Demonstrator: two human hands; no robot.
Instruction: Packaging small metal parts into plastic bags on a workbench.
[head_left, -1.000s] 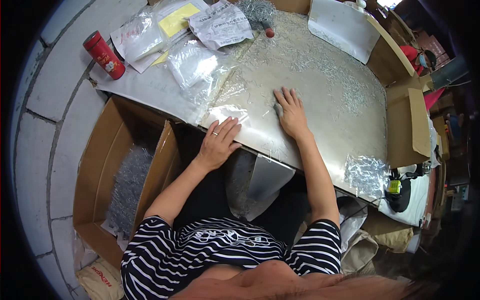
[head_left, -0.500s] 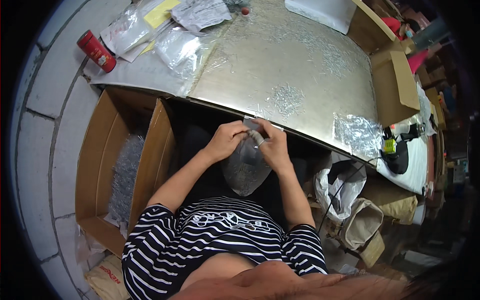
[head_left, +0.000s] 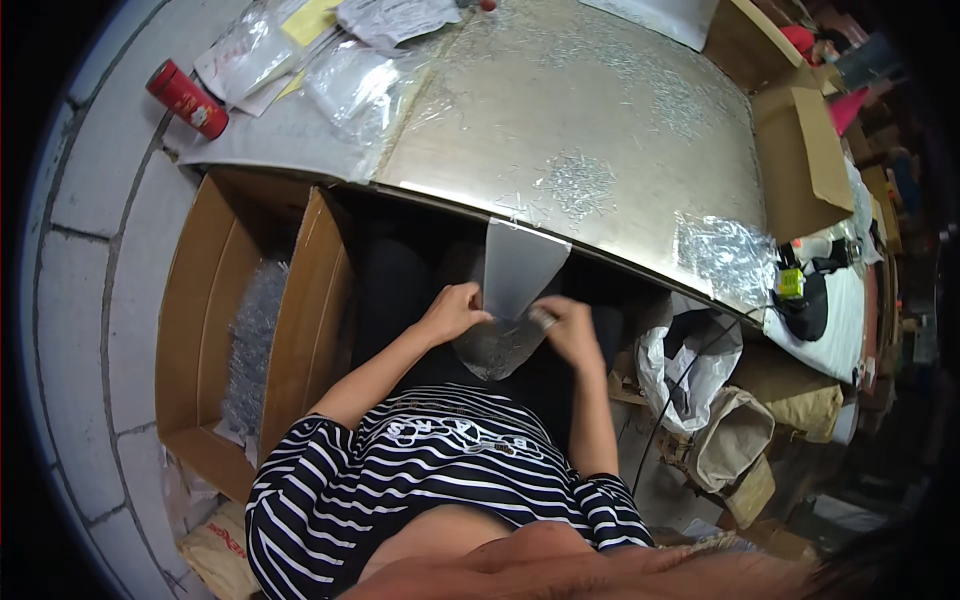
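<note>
A grey sheet-like chute [head_left: 522, 265] slopes down from the table's front edge and narrows toward my lap. Its lower end meets a clear plastic bag [head_left: 497, 355] that hangs between my hands, with some small shiny pieces at its bottom. My left hand [head_left: 458, 310] pinches the bag's left rim beside the chute. On the other side my right hand [head_left: 570, 328] is at the bag's right edge, its fingers bent and smeared by motion. A pile of small thin metal pins [head_left: 580, 182] lies on the metal tabletop [head_left: 460, 150] above the chute.
A cardboard box [head_left: 285, 340] with many small clear packets [head_left: 255, 350] stands at my left. A red flask [head_left: 188, 100] and plastic sheets [head_left: 350, 80] lie farther up. Another open carton [head_left: 800, 160] sits at the table's right. Sacks [head_left: 735, 440] stand below right.
Both hands have moved down toward my lap and apart, uncovering the chute. The bag's mouth now sits lower, at the chute's bottom end. The view has shifted slightly.
</note>
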